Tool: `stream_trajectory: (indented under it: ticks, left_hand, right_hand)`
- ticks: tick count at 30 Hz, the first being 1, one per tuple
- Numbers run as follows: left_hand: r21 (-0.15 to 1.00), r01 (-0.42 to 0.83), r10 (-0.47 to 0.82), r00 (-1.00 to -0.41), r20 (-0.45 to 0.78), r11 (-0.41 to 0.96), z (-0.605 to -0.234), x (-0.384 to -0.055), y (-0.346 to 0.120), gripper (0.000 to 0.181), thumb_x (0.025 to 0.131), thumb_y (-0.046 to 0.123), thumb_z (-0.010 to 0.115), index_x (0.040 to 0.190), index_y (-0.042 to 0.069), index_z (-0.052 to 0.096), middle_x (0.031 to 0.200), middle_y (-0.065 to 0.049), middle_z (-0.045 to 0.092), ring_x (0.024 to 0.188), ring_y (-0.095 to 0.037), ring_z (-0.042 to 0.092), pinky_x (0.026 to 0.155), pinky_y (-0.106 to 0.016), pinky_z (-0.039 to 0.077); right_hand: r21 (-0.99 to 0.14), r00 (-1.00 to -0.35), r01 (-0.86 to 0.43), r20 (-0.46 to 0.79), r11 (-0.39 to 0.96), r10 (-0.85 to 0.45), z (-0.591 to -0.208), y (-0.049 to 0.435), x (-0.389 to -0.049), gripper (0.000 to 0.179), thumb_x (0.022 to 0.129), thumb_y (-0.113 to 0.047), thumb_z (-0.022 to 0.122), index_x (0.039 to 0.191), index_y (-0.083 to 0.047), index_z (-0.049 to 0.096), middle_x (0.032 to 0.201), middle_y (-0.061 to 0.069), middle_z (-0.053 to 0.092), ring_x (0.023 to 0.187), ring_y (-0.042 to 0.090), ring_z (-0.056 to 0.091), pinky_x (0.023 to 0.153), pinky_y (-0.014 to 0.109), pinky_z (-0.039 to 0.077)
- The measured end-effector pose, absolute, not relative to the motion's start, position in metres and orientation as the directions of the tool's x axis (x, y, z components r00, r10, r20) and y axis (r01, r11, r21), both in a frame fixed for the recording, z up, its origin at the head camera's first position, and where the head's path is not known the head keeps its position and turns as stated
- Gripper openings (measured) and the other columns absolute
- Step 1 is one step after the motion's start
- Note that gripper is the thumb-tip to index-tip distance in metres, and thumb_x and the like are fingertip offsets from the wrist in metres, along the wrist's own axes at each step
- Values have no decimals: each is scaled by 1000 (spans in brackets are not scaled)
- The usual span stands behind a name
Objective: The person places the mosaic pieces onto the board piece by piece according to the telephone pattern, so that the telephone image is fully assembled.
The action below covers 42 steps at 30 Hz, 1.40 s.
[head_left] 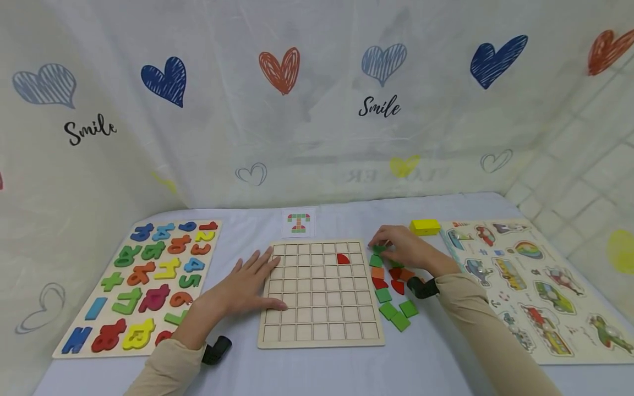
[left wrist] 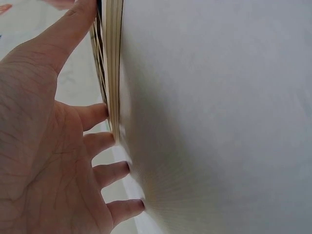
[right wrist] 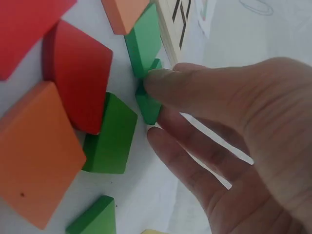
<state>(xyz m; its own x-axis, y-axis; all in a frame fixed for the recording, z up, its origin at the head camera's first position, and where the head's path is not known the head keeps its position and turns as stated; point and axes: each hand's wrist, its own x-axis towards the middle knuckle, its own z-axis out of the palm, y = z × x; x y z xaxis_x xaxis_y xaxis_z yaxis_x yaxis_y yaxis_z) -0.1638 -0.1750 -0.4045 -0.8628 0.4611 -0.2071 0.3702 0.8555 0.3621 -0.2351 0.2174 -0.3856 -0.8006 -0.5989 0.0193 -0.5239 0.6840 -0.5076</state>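
Observation:
My left hand [head_left: 247,283] lies spread with straight fingers over the left edge of the wooden grid board [head_left: 319,300], its thumb across the frame; in the left wrist view the fingertips touch the board's side and the white cloth. A red quarter-round tile [head_left: 343,258] sits in one upper-right cell of the board. Beside the board's upper right corner, my right hand [head_left: 403,246] pinches a small green tile [right wrist: 148,105] between thumb and fingers. Close by lie a red quarter-round tile [right wrist: 80,78], an orange square tile [right wrist: 39,156] and another green tile [right wrist: 112,136].
Several loose green, red and orange tiles [head_left: 400,320] lie right of the board. A pattern card [head_left: 299,232] lies behind it. A number puzzle board [head_left: 106,286] is at left, a vehicle puzzle board [head_left: 520,297] at right, with a yellow block [head_left: 425,226] near it.

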Motion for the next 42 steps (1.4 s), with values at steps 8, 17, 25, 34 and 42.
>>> stream_trajectory:
  ticks: [8,17,25,34,42]
  left_hand:
    - [356,371,460,-862,-211,858,-406,-164,-175,112,86,73,70,166,8,26,175,-16,11,159,-44,10,123,-70,10]
    - [359,373,463,-861,-210,856,-407,-164,-174,112,87,74,68,167,8,26,175,-15,11,159,-44,9,123,-70,9]
    - [347,372,458,-863,-211,861,-411,-167,-175,113,86,76,67,167,10,25,175,-14,10,160,-42,7,124,-69,8]
    - [332,376,455,-867,-202,865,-409,-165,-176,112,86,76,67,167,10,25,175,-13,10,160,-42,7,124,-68,8]
    - [355,374,459,-867,-196,857,-406,-164,-176,111,87,73,68,166,7,26,175,-17,12,158,-48,8,121,-73,8]
  right_hand:
    - [-489,-865,-409,-62,771,-498,-381,219,-239,25,89,6,78,114,7,75,103,12,69,95,28,68,90,44,59]
    - [-479,-885,-349,-113,806,-451,-378,216,-241,25,88,6,79,113,6,76,102,13,72,91,27,66,87,43,59]
    - [-497,-886,-328,-134,803,-445,-376,218,-244,23,88,5,79,111,7,76,100,13,75,91,27,68,87,44,59]
    - [-486,-886,-307,-168,819,-432,-374,216,-247,21,87,1,82,107,6,75,96,12,74,88,25,67,86,44,58]
    - [-524,-908,-294,-107,800,-404,-379,218,-242,20,87,2,82,104,6,72,97,14,71,89,28,65,89,47,58]
